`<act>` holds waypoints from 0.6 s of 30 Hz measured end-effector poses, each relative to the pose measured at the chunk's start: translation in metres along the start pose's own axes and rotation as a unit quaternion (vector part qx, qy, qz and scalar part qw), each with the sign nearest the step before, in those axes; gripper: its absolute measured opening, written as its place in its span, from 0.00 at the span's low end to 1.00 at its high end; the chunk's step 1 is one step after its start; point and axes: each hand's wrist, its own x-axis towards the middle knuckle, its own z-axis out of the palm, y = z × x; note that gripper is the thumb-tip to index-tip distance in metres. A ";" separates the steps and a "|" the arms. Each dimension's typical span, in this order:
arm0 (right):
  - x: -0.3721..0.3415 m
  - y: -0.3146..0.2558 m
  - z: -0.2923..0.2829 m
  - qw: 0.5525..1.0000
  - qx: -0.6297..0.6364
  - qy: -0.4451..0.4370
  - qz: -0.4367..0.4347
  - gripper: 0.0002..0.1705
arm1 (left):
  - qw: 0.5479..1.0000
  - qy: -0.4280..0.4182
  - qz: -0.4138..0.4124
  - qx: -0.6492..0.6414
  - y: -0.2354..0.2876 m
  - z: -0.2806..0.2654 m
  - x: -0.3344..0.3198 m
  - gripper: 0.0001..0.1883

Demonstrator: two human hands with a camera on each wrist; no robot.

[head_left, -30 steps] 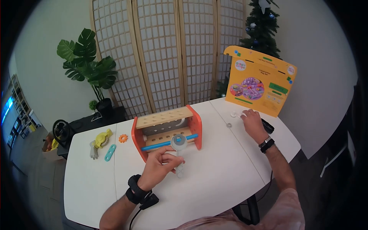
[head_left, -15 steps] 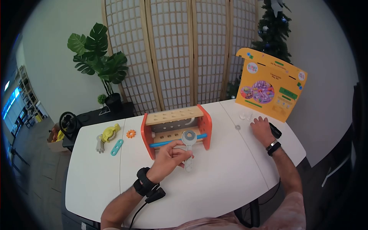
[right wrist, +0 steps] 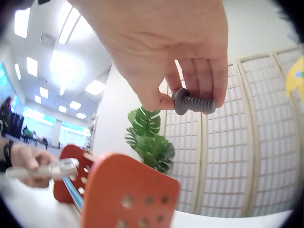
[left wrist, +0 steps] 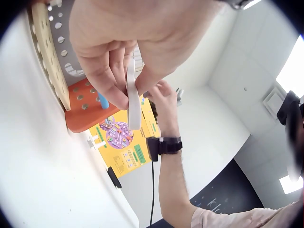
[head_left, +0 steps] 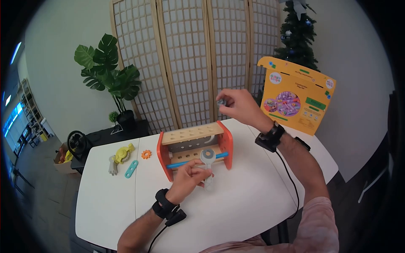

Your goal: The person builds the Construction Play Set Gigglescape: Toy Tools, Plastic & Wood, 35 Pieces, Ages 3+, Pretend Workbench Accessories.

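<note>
My left hand [head_left: 187, 179] pinches the handle of a grey toy wrench [head_left: 208, 158], its round head up, in front of the toolbox in the head view. Edge-on, the wrench [left wrist: 134, 107] appears as a pale strip between thumb and fingers in the left wrist view. My right hand [head_left: 242, 105] is raised above and behind the toolbox. Between its thumb and fingertips is a dark grey toy screw [right wrist: 194, 102], with a round flange and ridged shaft, lying sideways in the right wrist view. The toy toolbox [head_left: 228, 145] has red-orange ends, wooden shelves and a blue bar [head_left: 179, 164].
On the table's left lie a yellow toy piece [head_left: 123, 154] with a grey end, a teal strip [head_left: 131, 169] and an orange gear [head_left: 146, 154]. A yellow box [head_left: 299, 95] stands at the back right. White pieces [left wrist: 97, 141] lie near it, beside a black object [left wrist: 114, 177].
My right hand has risen from the table's right side and moved left, now with the screw in its fingers. My left hand keeps the wrench in front of the toolbox.
</note>
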 end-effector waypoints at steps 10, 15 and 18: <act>0.040 0.045 0.094 0.964 0.227 -0.131 0.039 0.15 | 1.000 0.018 -0.001 -0.013 -0.007 -0.006 -0.006 0.19; 0.034 0.036 0.093 0.961 0.212 -0.162 0.075 0.14 | 1.000 0.006 -0.009 0.006 -0.005 -0.013 0.000 0.19; 0.033 0.053 0.110 0.962 0.244 -0.120 0.023 0.16 | 1.000 0.007 -0.016 -0.017 -0.002 -0.013 0.003 0.19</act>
